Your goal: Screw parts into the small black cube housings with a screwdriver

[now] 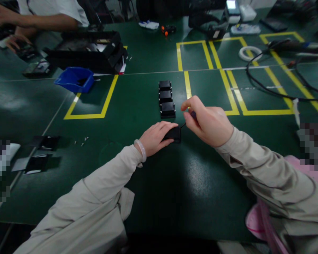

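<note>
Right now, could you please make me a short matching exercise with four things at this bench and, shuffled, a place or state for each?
Column one
1. Left hand
2. Right hand
3. Blue bin
4. White ring

Column two
A. On the right of the bench, near a dark cable
B. Holding a thin-shafted tool
C. On the left, beside a large black tray
D. Gripping a black block

Right pairs: 1-D, 2-B, 3-C, 4-A

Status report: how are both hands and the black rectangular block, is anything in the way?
Left hand holding black block. Right hand holding thin dark tool at block's edge. Three similar black blocks beyond; nothing seen in the way.
</note>
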A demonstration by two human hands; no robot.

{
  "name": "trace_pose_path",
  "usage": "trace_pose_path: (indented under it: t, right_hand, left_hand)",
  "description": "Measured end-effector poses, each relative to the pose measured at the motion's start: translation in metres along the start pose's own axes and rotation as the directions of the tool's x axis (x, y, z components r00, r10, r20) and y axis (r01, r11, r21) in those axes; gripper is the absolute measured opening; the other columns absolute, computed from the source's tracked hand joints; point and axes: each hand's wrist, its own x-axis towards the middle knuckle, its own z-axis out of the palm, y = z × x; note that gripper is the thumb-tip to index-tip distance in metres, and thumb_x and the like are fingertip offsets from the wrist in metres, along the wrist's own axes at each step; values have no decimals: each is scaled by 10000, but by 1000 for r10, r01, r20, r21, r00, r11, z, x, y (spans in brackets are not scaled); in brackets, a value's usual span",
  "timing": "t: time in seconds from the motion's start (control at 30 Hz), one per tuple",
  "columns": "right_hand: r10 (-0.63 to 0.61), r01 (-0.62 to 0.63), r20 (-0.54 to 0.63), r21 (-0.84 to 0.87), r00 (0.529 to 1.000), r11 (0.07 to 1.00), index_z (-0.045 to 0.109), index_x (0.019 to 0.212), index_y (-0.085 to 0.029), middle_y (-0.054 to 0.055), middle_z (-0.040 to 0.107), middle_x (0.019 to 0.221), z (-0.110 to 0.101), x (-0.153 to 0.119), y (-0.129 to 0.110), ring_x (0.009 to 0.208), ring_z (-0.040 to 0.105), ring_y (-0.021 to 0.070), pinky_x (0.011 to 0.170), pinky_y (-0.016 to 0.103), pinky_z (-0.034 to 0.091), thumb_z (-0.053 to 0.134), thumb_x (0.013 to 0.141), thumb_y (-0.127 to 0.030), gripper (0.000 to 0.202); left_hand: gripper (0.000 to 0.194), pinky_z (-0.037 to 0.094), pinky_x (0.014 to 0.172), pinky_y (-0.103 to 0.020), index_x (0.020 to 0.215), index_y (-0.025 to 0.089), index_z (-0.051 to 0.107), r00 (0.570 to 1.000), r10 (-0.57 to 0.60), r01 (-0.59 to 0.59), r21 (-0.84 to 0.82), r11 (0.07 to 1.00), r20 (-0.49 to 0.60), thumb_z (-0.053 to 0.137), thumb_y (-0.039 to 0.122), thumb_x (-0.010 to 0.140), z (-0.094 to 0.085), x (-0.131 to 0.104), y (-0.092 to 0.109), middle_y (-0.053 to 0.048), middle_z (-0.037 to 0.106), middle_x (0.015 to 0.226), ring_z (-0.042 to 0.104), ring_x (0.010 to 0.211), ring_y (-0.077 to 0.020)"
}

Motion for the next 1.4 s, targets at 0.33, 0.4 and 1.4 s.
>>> trace_pose_path:
  t: [0.33, 0.4, 1.4]
  right_hand:
    - [0, 1, 13, -3, 1000, 1000, 582, 1042, -150, 19, 628, 661, -1, 0, 0, 533, 554, 137, 558, 244, 322, 342, 956, -339, 317]
    - [4, -4, 4, 15, 1000, 1000, 566, 1078, -145, 23, 644, 684, 0, 0, 0, 542, 557, 133, 563, 243, 330, 341, 945, -299, 303]
    - [10, -10, -2, 10, 1000, 1000, 568, 1063, -151, 21, 650, 688, 0, 0, 0, 547, 557, 124, 568, 240, 337, 362, 947, -316, 289]
  left_hand:
    - [473, 441, 1024, -443, 1358, 170, 413, 1000, 3, -3, 11, 1000, 1, 548, 322, 931, 0, 0, 0, -124, 535, 1303, 526, 1177, -267]
    - [469, 441, 1022, -444, 1353, 167, 417, 1000, -1, 1, 7, 1000, 4, 550, 321, 930, 0, 0, 0, -125, 535, 1305, 527, 1178, -269]
    - [471, 441, 1015, -432, 1363, 163, 411, 1000, 4, -4, 13, 1000, 1, 539, 324, 938, 0, -1, 0, -124, 534, 1305, 525, 1161, -261]
